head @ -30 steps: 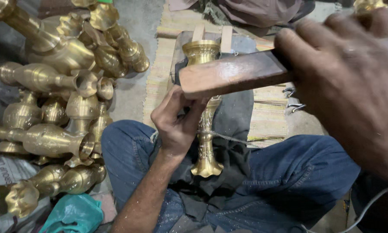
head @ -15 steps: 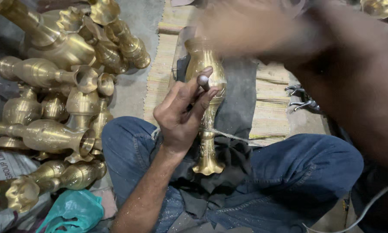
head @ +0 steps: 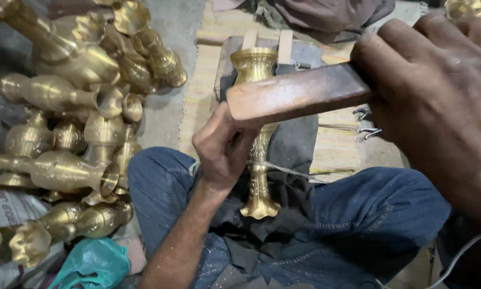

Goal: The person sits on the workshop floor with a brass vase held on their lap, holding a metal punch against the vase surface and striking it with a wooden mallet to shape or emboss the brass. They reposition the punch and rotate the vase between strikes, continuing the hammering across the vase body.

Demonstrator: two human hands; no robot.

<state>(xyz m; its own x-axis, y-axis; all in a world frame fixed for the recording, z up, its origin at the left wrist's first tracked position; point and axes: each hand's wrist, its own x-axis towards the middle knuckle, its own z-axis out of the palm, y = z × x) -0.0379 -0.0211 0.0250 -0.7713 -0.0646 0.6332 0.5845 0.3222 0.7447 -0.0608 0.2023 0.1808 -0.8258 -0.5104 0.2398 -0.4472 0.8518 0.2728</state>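
Brass vase point(head: 257, 176), polished and fluted, gripped by left hand point(head: 222, 147); right hand point(head: 438, 101) clenches wooden mallet point(head: 296, 96).

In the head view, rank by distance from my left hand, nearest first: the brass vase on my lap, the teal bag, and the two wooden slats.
1. Brass vase, touching the left hand.
2. Wooden slats, top centre.
3. Teal bag, bottom left.

The brass vase point(head: 259, 155) is shiny gold all over. Left of it, the pile of vases point(head: 74, 123) has the same yellow-gold shine. Over it, the wooden mallet point(head: 299, 93) is reddish brown. Under it, jeans point(head: 358, 225) are blue, the cloth point(head: 283, 203) dark grey. Behind it, the woven mat point(head: 208, 80) is tan-striped. A teal bag point(head: 93, 265) sits lower left of it.
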